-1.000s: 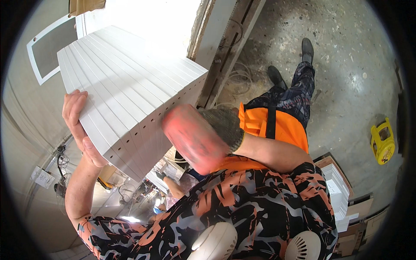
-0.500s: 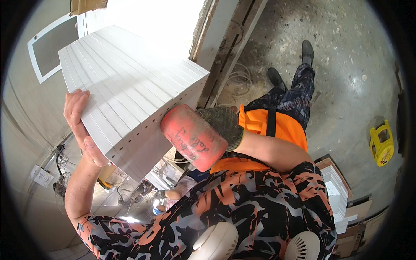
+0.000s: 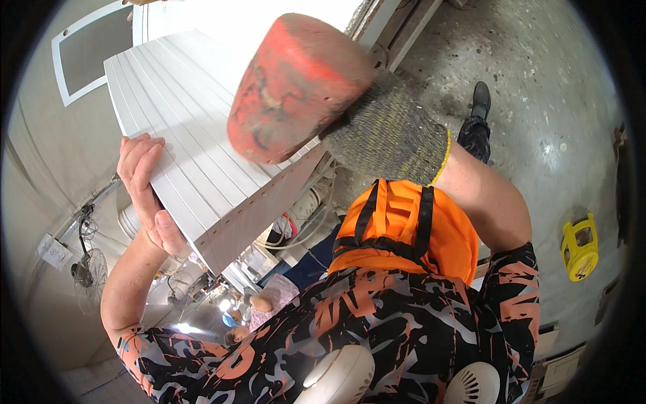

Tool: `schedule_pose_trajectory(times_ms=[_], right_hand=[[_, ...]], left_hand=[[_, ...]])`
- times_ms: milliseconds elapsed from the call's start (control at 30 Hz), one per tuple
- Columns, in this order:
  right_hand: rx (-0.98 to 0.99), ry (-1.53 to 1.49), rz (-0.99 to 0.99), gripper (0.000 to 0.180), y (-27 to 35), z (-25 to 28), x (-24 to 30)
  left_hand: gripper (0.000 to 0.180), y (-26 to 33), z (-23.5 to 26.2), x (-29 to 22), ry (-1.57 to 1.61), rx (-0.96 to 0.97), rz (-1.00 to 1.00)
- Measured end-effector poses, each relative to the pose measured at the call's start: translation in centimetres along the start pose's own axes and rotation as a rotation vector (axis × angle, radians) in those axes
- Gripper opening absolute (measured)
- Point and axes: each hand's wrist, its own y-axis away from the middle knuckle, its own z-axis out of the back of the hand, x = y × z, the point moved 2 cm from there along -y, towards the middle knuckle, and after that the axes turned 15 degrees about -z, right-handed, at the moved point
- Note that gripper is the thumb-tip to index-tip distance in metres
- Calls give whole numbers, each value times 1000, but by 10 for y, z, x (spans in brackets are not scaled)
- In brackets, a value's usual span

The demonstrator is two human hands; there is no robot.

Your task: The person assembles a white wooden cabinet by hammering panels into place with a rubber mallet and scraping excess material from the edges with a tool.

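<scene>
**Mallet raised over a stack of white slats**

Slats, white and ribbed, lie packed side by side as one thick bundle (image 3: 195, 128) that fills the upper left of the head view, its perforated end face turned toward the person. The left hand (image 3: 145, 192) is bare and pressed flat against the bundle's near left edge, fingers spread up along the side and thumb wrapped under the lower corner, so it grips the stack and steadies it.

The right hand (image 3: 387, 135) wears a grey knitted glove with a yellow cuff and is closed around the handle of a red rubber mallet (image 3: 296, 87). The mallet's worn, scuffed head sits close to the camera, above and in front of the bundle's right side; whether it touches the slats cannot be told.

Below hangs an orange harness (image 3: 404, 225) over a patterned black and orange shirt. A yellow reel (image 3: 579, 248) lies on the speckled concrete floor (image 3: 538, 87) well to the right.
</scene>
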Motion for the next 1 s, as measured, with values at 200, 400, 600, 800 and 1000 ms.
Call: schedule_pose_trajectory(times_ms=[200, 400, 600, 800, 1000], right_hand=[[6, 15, -48, 16, -6, -26, -2], [35, 31, -79, 17, -4, -27, -7], [51, 53, -93, 17, -3, -32, -10], [49, 61, -102, 18, -1, -34, -9], [85, 236, -40, 20, -4, -46, -18]], left_hand=[[62, 3, 5, -5, -21, 31, 16], [63, 4, 6, -3, -40, 46, 9], [64, 5, 7, -3, -42, 55, 10], [64, 4, 7, -2, -41, 57, 3], [64, 6, 6, -1, -45, 53, 2]])
